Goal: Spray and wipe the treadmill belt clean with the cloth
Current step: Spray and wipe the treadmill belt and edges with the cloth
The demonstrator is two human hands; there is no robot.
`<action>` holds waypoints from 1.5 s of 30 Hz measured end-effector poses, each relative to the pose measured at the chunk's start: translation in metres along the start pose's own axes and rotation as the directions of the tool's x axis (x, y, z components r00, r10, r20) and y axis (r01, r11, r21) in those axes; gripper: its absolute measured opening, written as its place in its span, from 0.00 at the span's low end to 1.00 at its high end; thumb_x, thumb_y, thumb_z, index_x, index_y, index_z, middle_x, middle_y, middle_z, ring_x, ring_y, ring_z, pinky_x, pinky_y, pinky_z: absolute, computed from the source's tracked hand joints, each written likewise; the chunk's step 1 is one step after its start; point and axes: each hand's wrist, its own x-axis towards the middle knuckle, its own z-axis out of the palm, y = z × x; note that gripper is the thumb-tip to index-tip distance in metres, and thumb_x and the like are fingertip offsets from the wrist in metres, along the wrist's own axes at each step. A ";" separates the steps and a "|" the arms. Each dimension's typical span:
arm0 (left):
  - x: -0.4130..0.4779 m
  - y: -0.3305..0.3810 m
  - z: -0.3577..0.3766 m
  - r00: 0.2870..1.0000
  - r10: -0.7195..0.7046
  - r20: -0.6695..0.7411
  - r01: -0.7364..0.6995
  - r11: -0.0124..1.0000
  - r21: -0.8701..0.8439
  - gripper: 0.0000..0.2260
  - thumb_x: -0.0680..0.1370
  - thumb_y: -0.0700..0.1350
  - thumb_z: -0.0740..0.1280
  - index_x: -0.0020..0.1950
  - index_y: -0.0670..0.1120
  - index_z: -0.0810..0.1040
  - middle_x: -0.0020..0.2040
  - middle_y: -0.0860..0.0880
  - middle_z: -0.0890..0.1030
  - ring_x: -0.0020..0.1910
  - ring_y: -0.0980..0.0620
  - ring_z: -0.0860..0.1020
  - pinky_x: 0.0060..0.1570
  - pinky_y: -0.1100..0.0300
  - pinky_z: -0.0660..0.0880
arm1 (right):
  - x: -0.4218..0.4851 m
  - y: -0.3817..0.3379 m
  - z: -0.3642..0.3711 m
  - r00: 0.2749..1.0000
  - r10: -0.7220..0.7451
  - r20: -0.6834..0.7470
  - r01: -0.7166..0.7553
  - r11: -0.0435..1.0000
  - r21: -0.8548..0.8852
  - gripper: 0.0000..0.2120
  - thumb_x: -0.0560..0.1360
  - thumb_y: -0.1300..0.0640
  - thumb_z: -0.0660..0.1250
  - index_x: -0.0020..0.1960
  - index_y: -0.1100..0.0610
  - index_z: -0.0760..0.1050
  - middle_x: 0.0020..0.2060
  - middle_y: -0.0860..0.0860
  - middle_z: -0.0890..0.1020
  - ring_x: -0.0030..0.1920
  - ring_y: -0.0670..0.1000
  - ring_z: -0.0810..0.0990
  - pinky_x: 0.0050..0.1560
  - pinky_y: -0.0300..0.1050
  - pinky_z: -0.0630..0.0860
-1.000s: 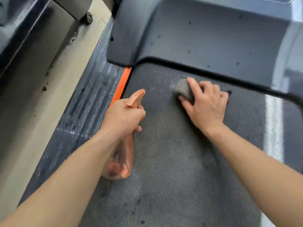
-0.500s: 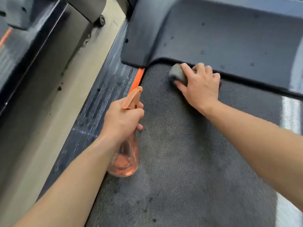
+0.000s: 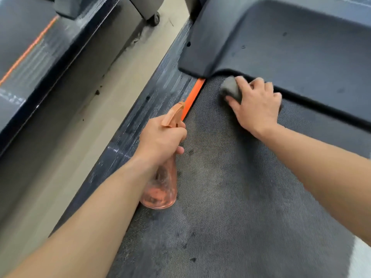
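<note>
The dark textured treadmill belt (image 3: 241,207) fills the lower middle and shows damp dark patches. My right hand (image 3: 258,103) presses a grey cloth (image 3: 230,88) flat on the belt's far left corner, right under the motor cover's edge; most of the cloth is hidden under my palm. My left hand (image 3: 162,140) grips the neck of an orange see-through spray bottle (image 3: 160,187), held above the belt's left edge with its nozzle pointing toward the far corner.
The black motor cover (image 3: 291,41) with water drops rises beyond the belt. An orange strip (image 3: 192,97) and a ribbed side rail (image 3: 144,117) run along the left. Beyond that lie beige floor (image 3: 84,141) and a neighbouring machine (image 3: 30,57).
My right hand has slid the cloth up and to the left, from mid-belt to the far left corner beneath the cover. The left hand keeps hold of the bottle, roughly in place.
</note>
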 end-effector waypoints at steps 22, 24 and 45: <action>-0.035 -0.040 -0.033 0.968 -0.152 0.199 0.126 0.983 0.133 0.19 0.64 0.45 0.70 0.54 0.44 0.85 0.44 0.50 0.83 0.40 0.41 0.86 0.53 0.38 0.83 | -0.051 -0.026 -0.001 0.999 0.032 -0.023 -0.031 0.999 0.011 0.28 0.78 0.36 0.62 0.73 0.49 0.67 0.60 0.59 0.76 0.57 0.64 0.74 0.53 0.60 0.69; -0.035 -0.044 -0.026 0.965 -0.169 0.200 0.130 0.972 0.196 0.09 0.70 0.44 0.72 0.48 0.44 0.84 0.40 0.52 0.83 0.34 0.49 0.85 0.51 0.46 0.81 | -0.053 -0.027 0.000 0.999 0.037 -0.026 -0.037 0.999 0.027 0.28 0.78 0.35 0.61 0.72 0.49 0.67 0.60 0.59 0.76 0.57 0.64 0.74 0.54 0.61 0.69; -0.060 -0.049 -0.055 0.932 -0.213 0.293 0.135 0.954 0.267 0.14 0.72 0.45 0.77 0.58 0.52 0.85 0.48 0.47 0.86 0.30 0.51 0.81 0.53 0.46 0.83 | -0.087 -0.050 -0.017 0.992 -0.120 0.045 0.118 0.992 0.045 0.29 0.74 0.39 0.65 0.71 0.49 0.69 0.57 0.57 0.76 0.54 0.61 0.73 0.52 0.58 0.68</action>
